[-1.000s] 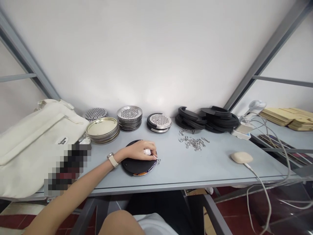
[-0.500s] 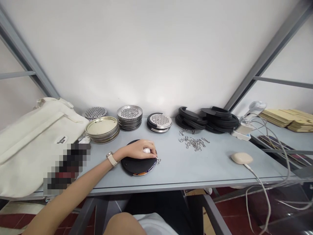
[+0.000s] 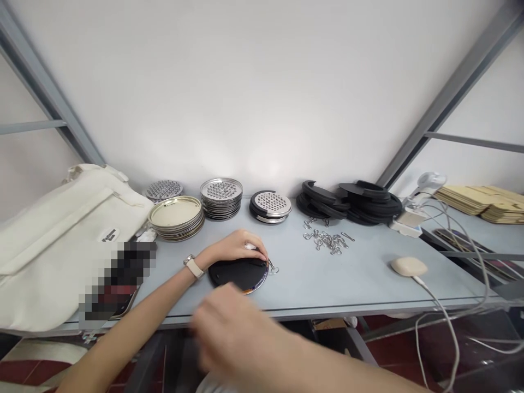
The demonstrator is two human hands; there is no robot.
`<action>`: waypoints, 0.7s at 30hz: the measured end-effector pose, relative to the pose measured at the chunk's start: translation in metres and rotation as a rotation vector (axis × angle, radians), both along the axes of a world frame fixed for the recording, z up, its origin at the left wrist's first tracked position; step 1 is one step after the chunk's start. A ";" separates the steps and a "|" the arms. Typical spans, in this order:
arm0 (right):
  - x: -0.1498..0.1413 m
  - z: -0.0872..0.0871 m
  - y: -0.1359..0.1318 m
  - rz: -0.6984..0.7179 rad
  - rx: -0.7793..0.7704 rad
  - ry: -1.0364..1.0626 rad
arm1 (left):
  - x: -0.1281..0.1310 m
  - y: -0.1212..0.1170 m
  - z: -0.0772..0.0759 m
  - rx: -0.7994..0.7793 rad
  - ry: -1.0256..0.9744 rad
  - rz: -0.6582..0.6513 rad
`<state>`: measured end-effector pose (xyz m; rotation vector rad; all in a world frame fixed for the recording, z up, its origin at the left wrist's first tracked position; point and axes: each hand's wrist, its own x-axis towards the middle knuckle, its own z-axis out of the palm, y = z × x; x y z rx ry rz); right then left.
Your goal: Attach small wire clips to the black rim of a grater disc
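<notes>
A round disc [image 3: 235, 275] with a black back and a shiny printed rim lies flat on the table. My left hand [image 3: 243, 245], with a watch on its wrist, rests over its far right side. The fingers are closed at the rim, pinching a small metal clip [image 3: 274, 269] whose looped end sticks out to the right. Something small and white [image 3: 249, 246] shows under the fingers; its kind is unclear. My right hand [image 3: 233, 333] is smeared by motion in front of the table edge, so its fingers cannot be read.
A pile of loose metal clips [image 3: 329, 240] lies right of centre. Behind stand stacks of gold lids [image 3: 176, 213], perforated grater discs [image 3: 221, 191], a black-rimmed grater [image 3: 272, 203] and black rings [image 3: 366, 202]. A cream bag [image 3: 73, 234] is left; a corded white device [image 3: 409, 266] is right.
My right hand has come into view from the lower right, moving fast. The left hand stays at the disc, its fingertips a little further along the rim by the clip.
</notes>
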<state>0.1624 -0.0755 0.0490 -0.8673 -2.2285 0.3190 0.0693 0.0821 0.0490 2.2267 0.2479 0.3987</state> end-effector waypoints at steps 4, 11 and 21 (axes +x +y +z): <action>0.048 -0.025 0.025 -0.342 -0.087 0.079 | -0.002 0.003 -0.002 0.015 -0.007 0.044; 0.072 -0.058 0.049 -0.416 -0.220 0.250 | -0.004 0.006 0.002 -0.012 -0.021 0.050; 0.074 -0.054 0.045 -0.350 -0.306 0.276 | -0.002 0.002 0.007 0.005 0.016 0.144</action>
